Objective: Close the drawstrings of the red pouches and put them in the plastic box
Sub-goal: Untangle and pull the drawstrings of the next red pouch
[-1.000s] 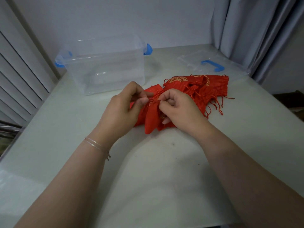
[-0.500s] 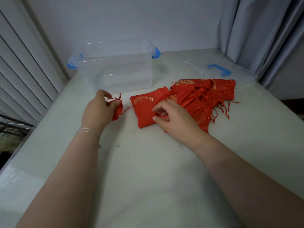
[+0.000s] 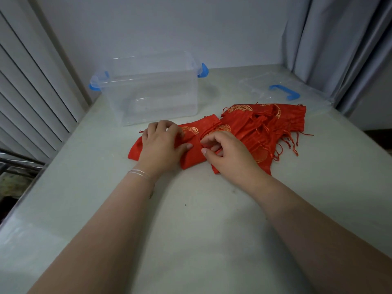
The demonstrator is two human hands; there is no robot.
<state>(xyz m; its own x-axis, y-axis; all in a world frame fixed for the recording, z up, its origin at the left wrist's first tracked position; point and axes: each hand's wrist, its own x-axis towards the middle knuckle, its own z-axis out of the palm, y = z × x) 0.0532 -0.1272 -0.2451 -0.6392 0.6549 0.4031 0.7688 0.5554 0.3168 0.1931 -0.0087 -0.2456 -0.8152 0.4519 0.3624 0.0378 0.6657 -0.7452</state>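
A red pouch (image 3: 192, 154) with a gold emblem lies flat on the table in front of the clear plastic box (image 3: 148, 92). My left hand (image 3: 161, 145) lies palm down on its left part, with red cloth showing on both sides of it and a cord end poking out beside my fingers. My right hand (image 3: 227, 153) has its fingers curled and pinched at the pouch's right edge, where the red cords run. Behind my right hand is a pile of red pouches (image 3: 267, 124) with loose drawstrings hanging off its right side. Nothing red shows inside the box.
The box has blue latches and stands at the back left. Its clear lid (image 3: 284, 92) with a blue handle lies at the back right, beside grey curtains (image 3: 331, 45). White slats run along the table's left edge.
My left hand, which was off to the left holding red cloth and cord, has come back to the right onto the pouch. My right hand has stayed on the pouch.
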